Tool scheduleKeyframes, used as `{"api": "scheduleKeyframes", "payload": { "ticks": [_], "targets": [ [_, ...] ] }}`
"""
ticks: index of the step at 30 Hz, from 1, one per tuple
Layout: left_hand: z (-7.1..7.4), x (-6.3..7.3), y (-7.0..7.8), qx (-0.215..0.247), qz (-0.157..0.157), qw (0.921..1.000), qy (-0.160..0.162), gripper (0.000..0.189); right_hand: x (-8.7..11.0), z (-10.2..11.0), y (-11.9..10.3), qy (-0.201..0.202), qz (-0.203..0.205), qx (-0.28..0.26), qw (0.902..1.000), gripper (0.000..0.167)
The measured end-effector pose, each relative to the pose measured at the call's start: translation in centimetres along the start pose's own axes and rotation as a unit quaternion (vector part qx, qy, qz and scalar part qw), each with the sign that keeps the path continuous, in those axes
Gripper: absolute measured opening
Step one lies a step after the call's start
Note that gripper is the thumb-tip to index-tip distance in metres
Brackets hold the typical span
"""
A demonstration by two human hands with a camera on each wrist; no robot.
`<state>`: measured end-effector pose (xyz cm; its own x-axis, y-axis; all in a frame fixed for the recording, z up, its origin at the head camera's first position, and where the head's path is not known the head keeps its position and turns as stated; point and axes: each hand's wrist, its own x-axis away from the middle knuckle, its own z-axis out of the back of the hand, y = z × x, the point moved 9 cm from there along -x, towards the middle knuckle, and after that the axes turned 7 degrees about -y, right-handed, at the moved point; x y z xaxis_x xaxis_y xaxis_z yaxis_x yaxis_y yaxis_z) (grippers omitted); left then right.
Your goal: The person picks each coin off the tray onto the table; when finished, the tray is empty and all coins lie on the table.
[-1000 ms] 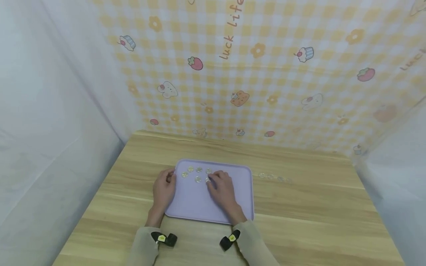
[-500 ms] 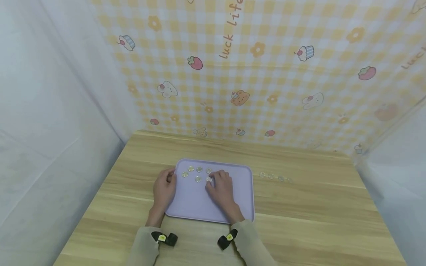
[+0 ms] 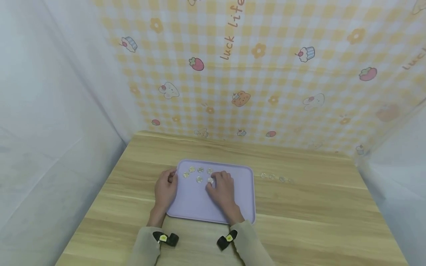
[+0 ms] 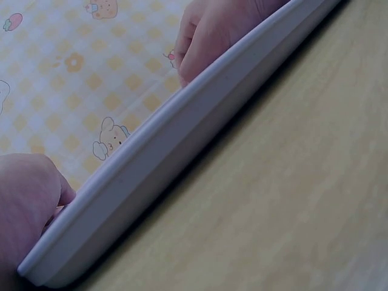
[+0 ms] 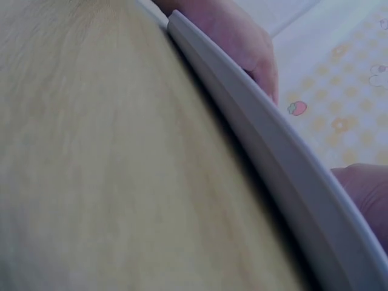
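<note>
A pale purple tray (image 3: 186, 207) lies on the wooden table in the head view. My left hand (image 3: 165, 189) grips its left rim, with the fingers partly hidden. Several small, shiny round discs (image 3: 199, 179) sit in the tray's upper left part, in two loose rows. Over the tray, my right hand (image 3: 223, 189) has its thumb and index finger bent round the edge of the rightmost front disc (image 3: 210, 180). Both wrist views show the tray's outer wall (image 4: 151, 157), and the hands only partly above it; the discs are hidden there.
Several clear round pieces (image 3: 272, 177) form a line on the wooden table (image 3: 299, 207) right of the tray. Behind stands a yellow checked cloth (image 3: 253, 81) with cartoon prints. White cloth (image 3: 60, 111) hangs at the sides.
My right thumb and index finger have spread slightly, so more of the disc between them shows. The right wrist has shifted a little left. The left hand stays on the rim.
</note>
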<state>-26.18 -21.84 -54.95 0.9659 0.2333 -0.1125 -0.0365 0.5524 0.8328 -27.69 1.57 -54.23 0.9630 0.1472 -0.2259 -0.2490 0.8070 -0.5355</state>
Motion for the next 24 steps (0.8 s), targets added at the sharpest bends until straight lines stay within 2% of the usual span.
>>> {"api": "scheduleKeyframes", "payload": {
  "ticks": [4, 7, 14, 17, 20, 24],
  "targets": [
    [0.1, 0.0, 0.0, 0.0, -0.002, 1.0, -0.001, 0.026, 0.0, 0.2, -0.1, 0.012, 0.012, 0.017, 0.9997, 0.022],
    [0.1, 0.0, -0.1, -0.003, -0.002, 1.0, 0.001, 0.026, 0.0, 0.1, 0.0, 0.004, 0.004, 0.005, 1.0, 0.022],
    [-0.1, 0.0, -0.3, -0.002, -0.004, 1.0, -0.001, 0.026, -0.4, -0.6, 0.7, -0.069, -0.048, -0.027, 0.9961, 0.024],
    [-0.1, 0.0, -0.3, -0.004, -0.002, 1.0, -0.001, 0.026, -0.5, -0.7, 0.8, -0.079, -0.059, -0.041, 0.9943, 0.023],
    [-0.1, 0.0, -0.3, -0.006, -0.001, 1.0, -0.001, 0.026, -0.3, -0.5, 0.9, -0.066, -0.058, -0.051, 0.9948, 0.019],
    [-0.1, 0.0, -0.3, -0.006, -0.006, 1.0, 0.005, 0.026, 0.1, -0.2, 1.0, -0.031, -0.041, -0.048, 0.9976, 0.016]
  ]
}}
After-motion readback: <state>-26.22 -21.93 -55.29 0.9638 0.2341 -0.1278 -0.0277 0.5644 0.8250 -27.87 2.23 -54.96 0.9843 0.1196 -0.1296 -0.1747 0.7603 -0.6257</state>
